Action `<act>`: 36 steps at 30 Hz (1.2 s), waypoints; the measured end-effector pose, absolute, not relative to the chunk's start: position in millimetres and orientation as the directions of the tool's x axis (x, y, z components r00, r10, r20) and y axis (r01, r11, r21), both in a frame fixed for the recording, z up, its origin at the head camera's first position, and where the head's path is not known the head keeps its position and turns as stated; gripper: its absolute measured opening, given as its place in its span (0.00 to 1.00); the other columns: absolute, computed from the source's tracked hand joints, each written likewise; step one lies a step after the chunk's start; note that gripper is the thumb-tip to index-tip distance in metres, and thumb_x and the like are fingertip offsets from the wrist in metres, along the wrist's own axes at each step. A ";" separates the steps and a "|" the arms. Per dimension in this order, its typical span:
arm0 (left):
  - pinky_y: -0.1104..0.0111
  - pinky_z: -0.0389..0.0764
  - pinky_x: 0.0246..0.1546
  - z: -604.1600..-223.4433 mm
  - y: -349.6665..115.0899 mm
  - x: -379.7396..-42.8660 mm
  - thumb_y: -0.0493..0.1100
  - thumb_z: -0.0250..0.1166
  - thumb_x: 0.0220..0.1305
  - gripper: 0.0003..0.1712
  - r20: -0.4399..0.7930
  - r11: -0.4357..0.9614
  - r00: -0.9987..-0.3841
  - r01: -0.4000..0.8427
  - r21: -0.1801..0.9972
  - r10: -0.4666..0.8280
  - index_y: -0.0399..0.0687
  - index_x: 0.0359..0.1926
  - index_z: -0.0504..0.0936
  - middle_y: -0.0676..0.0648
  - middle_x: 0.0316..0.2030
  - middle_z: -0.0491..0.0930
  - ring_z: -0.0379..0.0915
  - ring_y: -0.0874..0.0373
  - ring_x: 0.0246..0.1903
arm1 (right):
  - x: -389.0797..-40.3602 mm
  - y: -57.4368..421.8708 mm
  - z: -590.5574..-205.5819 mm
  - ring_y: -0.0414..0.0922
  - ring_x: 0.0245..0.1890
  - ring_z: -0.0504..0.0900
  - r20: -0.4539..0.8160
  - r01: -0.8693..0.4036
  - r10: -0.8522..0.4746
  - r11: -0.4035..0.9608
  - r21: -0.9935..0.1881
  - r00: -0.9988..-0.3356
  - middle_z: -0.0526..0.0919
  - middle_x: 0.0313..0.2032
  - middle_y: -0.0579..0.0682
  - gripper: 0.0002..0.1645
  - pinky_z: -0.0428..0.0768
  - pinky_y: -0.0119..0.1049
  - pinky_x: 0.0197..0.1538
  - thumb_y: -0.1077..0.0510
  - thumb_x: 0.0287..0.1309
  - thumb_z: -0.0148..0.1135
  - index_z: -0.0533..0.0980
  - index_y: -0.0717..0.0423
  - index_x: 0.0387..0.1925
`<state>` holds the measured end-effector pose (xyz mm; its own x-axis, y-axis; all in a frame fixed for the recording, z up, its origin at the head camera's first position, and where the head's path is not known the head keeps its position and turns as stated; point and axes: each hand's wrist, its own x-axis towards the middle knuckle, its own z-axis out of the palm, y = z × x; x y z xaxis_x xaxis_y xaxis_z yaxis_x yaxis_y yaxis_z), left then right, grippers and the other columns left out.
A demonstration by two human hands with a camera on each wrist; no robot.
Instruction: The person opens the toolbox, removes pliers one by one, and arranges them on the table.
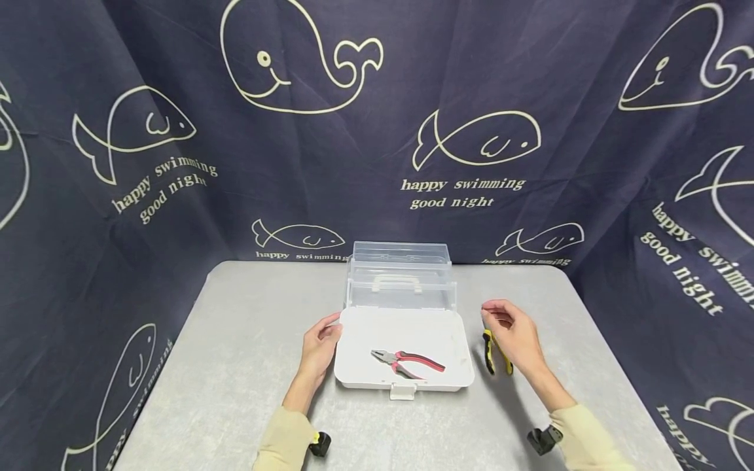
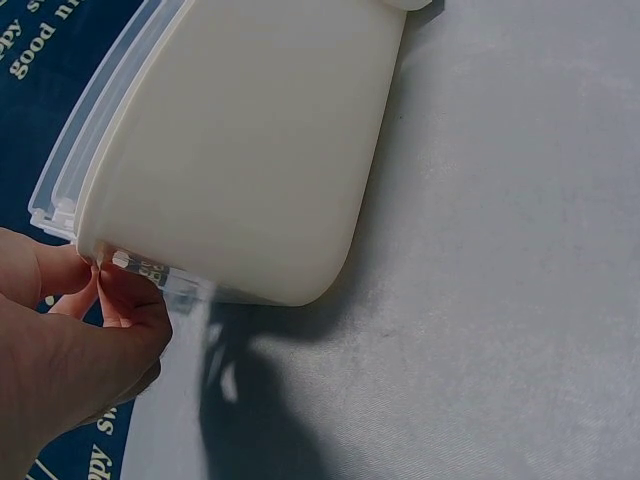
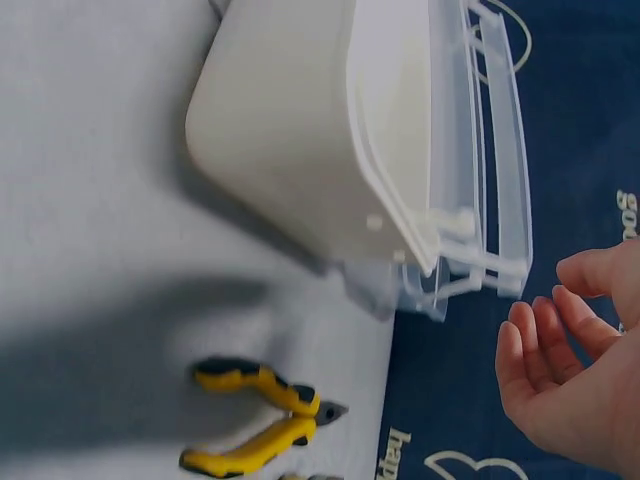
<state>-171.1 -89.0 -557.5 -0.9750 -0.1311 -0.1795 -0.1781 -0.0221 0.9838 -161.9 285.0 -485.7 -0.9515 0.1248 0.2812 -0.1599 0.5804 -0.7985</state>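
A white toolbox (image 1: 406,327) stands on the table with its clear lid (image 1: 400,261) swung back. Inside lie combination pliers (image 1: 412,362) with red and grey handles, the jaws pointing left. With thumb and fingers my left hand (image 1: 319,348) pinches the box's rim near the back left corner; the left wrist view shows this hand (image 2: 90,340) from the side. To the right of the box, my right hand (image 1: 517,335) is above yellow and black pliers (image 3: 265,415) that lie on the table. Its fingers (image 3: 545,340) are loosely bent, with nothing between them.
The grey table (image 1: 224,379) runs out on both sides of the box. A dark blue curtain (image 1: 377,176) with fish and whale drawings hangs behind and beside it. A latch (image 1: 403,391) juts from the box's front.
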 end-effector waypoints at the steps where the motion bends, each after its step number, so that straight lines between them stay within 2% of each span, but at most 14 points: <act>1: 0.63 0.77 0.49 -557.3 -88.8 -171.2 0.36 0.60 0.75 0.22 -0.184 -0.025 -0.974 -0.182 0.983 -0.129 0.36 0.66 0.77 0.33 0.52 0.81 0.76 0.44 0.52 | -161.2 282.1 -485.8 0.31 0.38 0.81 0.278 -0.163 0.117 0.574 -0.802 -0.953 0.87 0.40 0.59 0.10 0.75 0.17 0.44 0.62 0.68 0.65 0.82 0.65 0.46; 8: 0.59 0.77 0.52 -536.8 -86.2 -164.8 0.33 0.59 0.74 0.22 -0.198 -0.025 -0.973 -0.196 0.980 -0.119 0.32 0.65 0.76 0.29 0.52 0.80 0.76 0.44 0.51 | -157.1 258.9 -488.5 0.38 0.40 0.83 0.262 -0.189 0.057 0.547 -0.815 -0.963 0.87 0.39 0.56 0.09 0.77 0.19 0.44 0.63 0.67 0.66 0.83 0.64 0.45; 16: 0.71 0.77 0.43 -522.4 -85.8 -156.9 0.34 0.59 0.75 0.21 -0.177 -0.022 -0.977 -0.176 0.984 -0.121 0.31 0.65 0.75 0.30 0.51 0.80 0.76 0.45 0.50 | -152.0 235.7 -497.4 0.46 0.42 0.85 0.239 -0.208 -0.008 0.521 -0.828 -0.971 0.87 0.39 0.52 0.07 0.80 0.27 0.48 0.64 0.66 0.67 0.83 0.62 0.44; 21: 0.70 0.77 0.45 -519.0 -85.7 -156.5 0.33 0.58 0.75 0.22 -0.190 -0.023 -0.976 -0.189 0.982 -0.108 0.31 0.66 0.75 0.30 0.52 0.79 0.76 0.43 0.51 | -149.8 224.4 -501.3 0.49 0.42 0.86 0.237 -0.220 -0.035 0.525 -0.822 -0.971 0.88 0.38 0.50 0.06 0.83 0.35 0.49 0.64 0.65 0.68 0.84 0.61 0.43; 30: 0.70 0.77 0.46 -515.0 -85.4 -154.4 0.33 0.58 0.74 0.21 -0.190 -0.017 -0.975 -0.189 0.982 -0.113 0.31 0.65 0.76 0.30 0.52 0.79 0.76 0.47 0.49 | -146.7 207.5 -513.0 0.42 0.38 0.86 0.277 -0.287 -0.097 0.496 -0.819 -0.956 0.88 0.36 0.48 0.05 0.84 0.35 0.47 0.66 0.63 0.69 0.84 0.63 0.41; 36: 0.73 0.76 0.42 -515.1 -85.6 -154.8 0.34 0.58 0.75 0.21 -0.187 -0.019 -0.976 -0.186 0.982 -0.111 0.31 0.65 0.75 0.30 0.51 0.80 0.76 0.45 0.50 | -142.9 190.8 -522.4 0.45 0.38 0.86 0.260 -0.333 -0.211 0.502 -0.798 -0.942 0.88 0.36 0.50 0.07 0.85 0.46 0.48 0.66 0.62 0.68 0.83 0.65 0.42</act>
